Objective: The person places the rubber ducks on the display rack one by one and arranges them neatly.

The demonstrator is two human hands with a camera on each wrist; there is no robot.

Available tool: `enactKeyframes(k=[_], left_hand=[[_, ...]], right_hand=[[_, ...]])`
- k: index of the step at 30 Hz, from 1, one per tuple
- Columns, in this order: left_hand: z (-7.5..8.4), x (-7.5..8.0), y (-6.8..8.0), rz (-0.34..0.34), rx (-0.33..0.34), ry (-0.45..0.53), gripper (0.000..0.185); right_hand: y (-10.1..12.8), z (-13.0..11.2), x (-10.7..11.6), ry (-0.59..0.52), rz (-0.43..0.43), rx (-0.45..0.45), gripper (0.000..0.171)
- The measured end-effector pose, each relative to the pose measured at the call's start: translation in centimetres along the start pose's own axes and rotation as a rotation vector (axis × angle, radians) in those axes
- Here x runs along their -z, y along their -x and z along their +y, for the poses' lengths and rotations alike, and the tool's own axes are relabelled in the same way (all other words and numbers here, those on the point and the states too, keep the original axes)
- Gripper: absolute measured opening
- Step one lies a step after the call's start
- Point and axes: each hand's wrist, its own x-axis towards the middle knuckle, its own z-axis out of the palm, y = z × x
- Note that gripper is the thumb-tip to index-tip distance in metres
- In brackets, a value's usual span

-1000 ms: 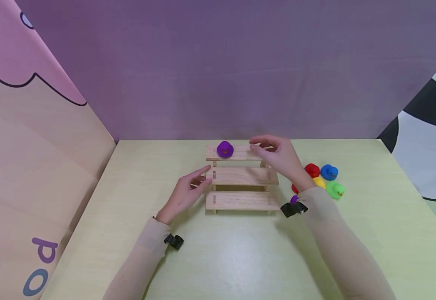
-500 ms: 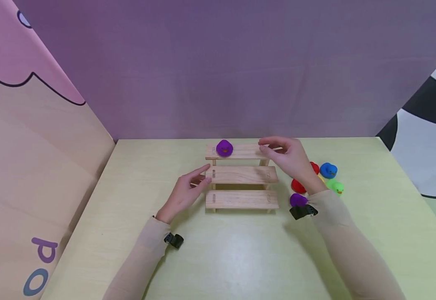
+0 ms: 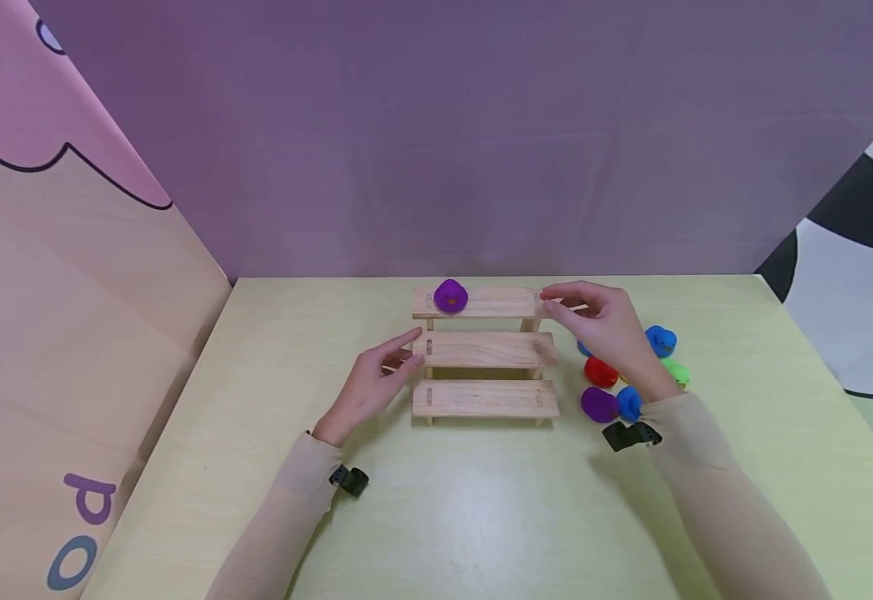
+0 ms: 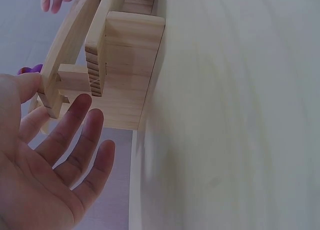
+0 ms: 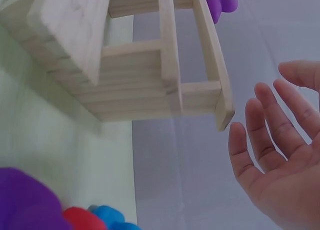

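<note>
A three-tier wooden stand (image 3: 484, 350) is on the table, and a purple rubber duck (image 3: 450, 297) sits at the left of its top tier. My left hand (image 3: 368, 387) holds the middle tier's left end between thumb and index finger. In the left wrist view its other fingers (image 4: 92, 125) extend loosely beside the stand. My right hand (image 3: 604, 325) is just off the top tier's right end, fingers relaxed and nothing between them. The right wrist view shows its fingers (image 5: 272, 125) spread, apart from the wood.
Right of the stand, partly under the right forearm, lies a cluster of rubber ducks: purple (image 3: 599, 405), red (image 3: 601, 372), green (image 3: 678, 372) and several blue, one at the far side (image 3: 661, 341). A purple wall (image 3: 436, 150) borders the table's far edge.
My right hand has moved rightward along the top tier to just past its right end, uncovering more ducks near the wrist. The left hand and the duck on the stand have stayed put.
</note>
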Motion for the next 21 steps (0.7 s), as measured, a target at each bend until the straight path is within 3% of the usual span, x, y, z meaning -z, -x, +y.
enactKeyframes(k=[21], left_hand=[[-0.2,0.0,0.2,0.006,0.004,0.0,0.05]], right_hand=[[3.1,3.8,2.6,0.033,0.052,-0.055,0.035]])
